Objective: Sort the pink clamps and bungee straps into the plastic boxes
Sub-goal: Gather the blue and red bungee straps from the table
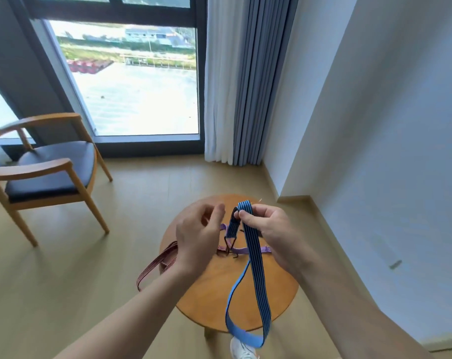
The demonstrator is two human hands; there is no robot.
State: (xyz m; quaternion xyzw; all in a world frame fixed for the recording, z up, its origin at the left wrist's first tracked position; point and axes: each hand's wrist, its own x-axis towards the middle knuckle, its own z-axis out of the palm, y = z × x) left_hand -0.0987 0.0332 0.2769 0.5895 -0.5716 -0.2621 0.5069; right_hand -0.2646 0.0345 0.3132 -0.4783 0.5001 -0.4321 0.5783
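Observation:
My right hand [267, 235] pinches a blue striped bungee strap [257, 278] folded over near its top, above a small round wooden table [219, 294]. The strap hangs in a long loop past the table's front edge, and one black hook dangles below my fingers. My left hand [197, 237] hovers just left of the strap, fingers loosely curled, holding nothing. A red striped strap [157, 265] trails off the table's left edge. A purple strap [248, 250] lies on the table behind the blue one. No pink clamps or plastic boxes are in view.
A wooden armchair [46, 172] with a dark seat stands at the left by a tall window. Curtains [243, 79] hang in the corner, and a white wall runs along the right. A white shoe [241, 349] shows below the table.

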